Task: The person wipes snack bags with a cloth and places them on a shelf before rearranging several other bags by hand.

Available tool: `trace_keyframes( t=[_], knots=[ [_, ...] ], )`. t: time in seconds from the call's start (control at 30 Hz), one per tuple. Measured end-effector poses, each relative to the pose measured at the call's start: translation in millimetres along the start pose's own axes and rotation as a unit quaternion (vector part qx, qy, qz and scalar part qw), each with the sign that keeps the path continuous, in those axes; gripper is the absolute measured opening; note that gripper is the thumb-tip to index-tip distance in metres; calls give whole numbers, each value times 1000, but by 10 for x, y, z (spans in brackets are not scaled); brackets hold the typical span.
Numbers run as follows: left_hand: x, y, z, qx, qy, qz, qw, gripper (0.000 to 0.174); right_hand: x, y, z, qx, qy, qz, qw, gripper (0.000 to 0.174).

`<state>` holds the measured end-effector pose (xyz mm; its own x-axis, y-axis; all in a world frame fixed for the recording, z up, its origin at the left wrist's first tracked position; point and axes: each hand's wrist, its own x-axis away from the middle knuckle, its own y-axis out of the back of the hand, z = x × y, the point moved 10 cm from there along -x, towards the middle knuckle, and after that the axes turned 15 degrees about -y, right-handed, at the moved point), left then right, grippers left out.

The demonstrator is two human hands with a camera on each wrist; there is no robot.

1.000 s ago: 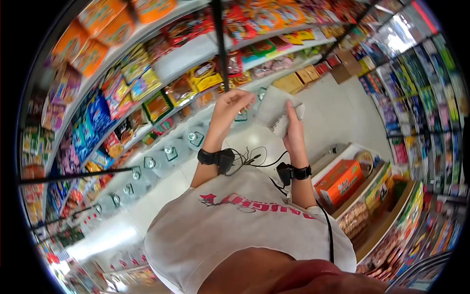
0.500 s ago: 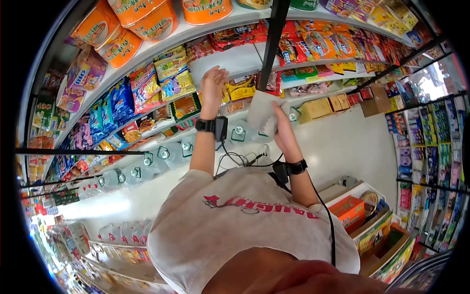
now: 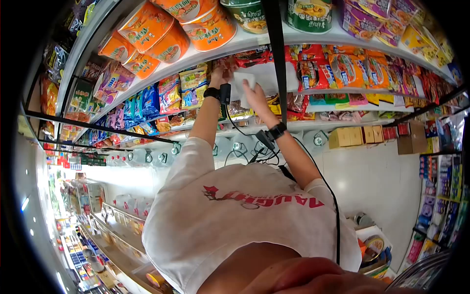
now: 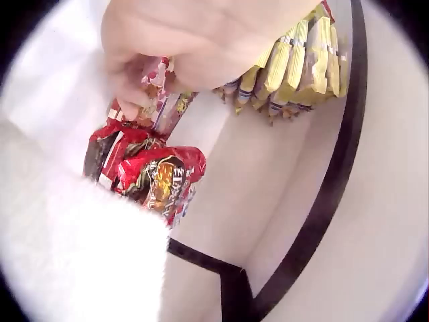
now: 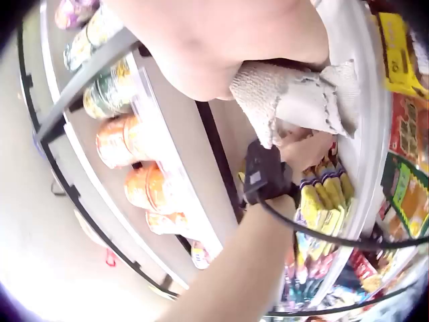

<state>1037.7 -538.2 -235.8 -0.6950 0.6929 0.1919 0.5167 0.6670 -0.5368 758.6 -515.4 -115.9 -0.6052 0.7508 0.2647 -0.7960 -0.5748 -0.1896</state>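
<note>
In the head view my left hand (image 3: 220, 74) reaches into the middle shelf, beside the yellow snack packets (image 3: 194, 87). The left wrist view shows that hand (image 4: 191, 37) with its fingers curled on a pink-and-red packet (image 4: 169, 111), next to other red packets (image 4: 171, 178). My right hand (image 3: 258, 102) grips a folded whitish cloth (image 3: 244, 78) over the bare part of the shelf (image 3: 267, 73). The right wrist view shows the cloth (image 5: 295, 97) bunched under my right hand (image 5: 231, 40), its ragged edge hanging down.
Orange noodle tubs (image 3: 210, 32) and green tubs (image 3: 309, 14) stand on the shelf above. A black upright (image 3: 277, 59) runs just right of the cloth. Large water bottles (image 3: 240, 147) line the floor below, with small cartons (image 3: 347, 137) to their right.
Both hands have moved up and forward to the shelf, the right one bringing the cloth. My left hand has gone in among the packets. The view has shifted toward the upper shelves.
</note>
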Motion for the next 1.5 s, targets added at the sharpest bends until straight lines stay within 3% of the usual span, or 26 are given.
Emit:
trace_keyframes(
  t=[0.03, 0.07, 0.1, 0.17, 0.27, 0.33, 0.47, 0.57, 0.67, 0.77, 0.9, 0.93, 1.03, 1.13, 1.23, 1.33, 1.43, 1.47, 1.5],
  knots=[
    [-34, 0, -28, -22, 12, -24, 999, 25, -88, -94, 118, 63, 30, 11, 998, 47],
    [-20, -113, 1, 8, 37, 16, 999, 24, -125, -136, 279, 129, 112, -23, 985, 35],
    [187, -279, -128, -21, 28, 7, 999, 21, -234, -179, 260, 163, 124, -18, 979, 32],
    [-131, -18, -17, -76, 21, 37, 996, 32, -433, -286, 194, 227, 147, -11, 963, 28],
    [-397, 154, 0, -243, -8, 136, 960, 32, -691, -288, -27, 197, 128, 1, 972, 30],
    [-460, 131, 172, -85, 18, 30, 996, 19, -750, -243, -99, 164, 127, -22, 978, 32],
    [-316, 121, 185, -55, 38, -45, 997, 25, -936, -273, -278, 188, 66, -20, 980, 33],
    [-383, 114, 132, -28, -41, -49, 998, 12, -1048, -232, -260, 202, 91, -65, 973, 38],
    [-56, -19, 104, 29, 10, -46, 998, 21, -951, -79, -189, 258, 31, -118, 958, 35],
    [32, 47, 219, 3, -1, -29, 1000, 21, -775, 72, -80, 212, 38, -140, 966, 39],
    [144, 98, 434, 102, 58, -45, 992, 20, -669, 271, -120, 170, 23, -161, 972, 48],
    [250, 84, 407, 130, 71, -64, 987, 22, -595, 244, -132, 167, -40, -128, 977, 59],
    [431, -23, 273, 179, 69, -58, 980, 19, -481, 142, -117, 139, -107, -123, 977, 65],
    [678, -166, 174, 210, 89, -32, 973, 15, -537, 87, -135, 130, -47, -137, 981, 67],
    [1092, -325, -47, 192, 56, 10, 980, 12, -656, 49, -390, 55, -127, -124, 982, 70],
    [1473, -382, -166, 139, 18, 68, 988, 13, -589, -316, -320, -80, -144, 37, 986, 67],
    [1803, -362, -176, 77, 14, 106, 991, 13, -467, -247, -375, -44, -139, -62, 987, 53],
    [1907, -363, -213, 62, 6, 131, 989, 17, -432, -278, -376, -47, -124, -19, 991, 37],
    [1987, -327, -198, 32, 17, 148, 988, 21, -330, -255, -356, -36, -117, -40, 992, 34]
  ],
)
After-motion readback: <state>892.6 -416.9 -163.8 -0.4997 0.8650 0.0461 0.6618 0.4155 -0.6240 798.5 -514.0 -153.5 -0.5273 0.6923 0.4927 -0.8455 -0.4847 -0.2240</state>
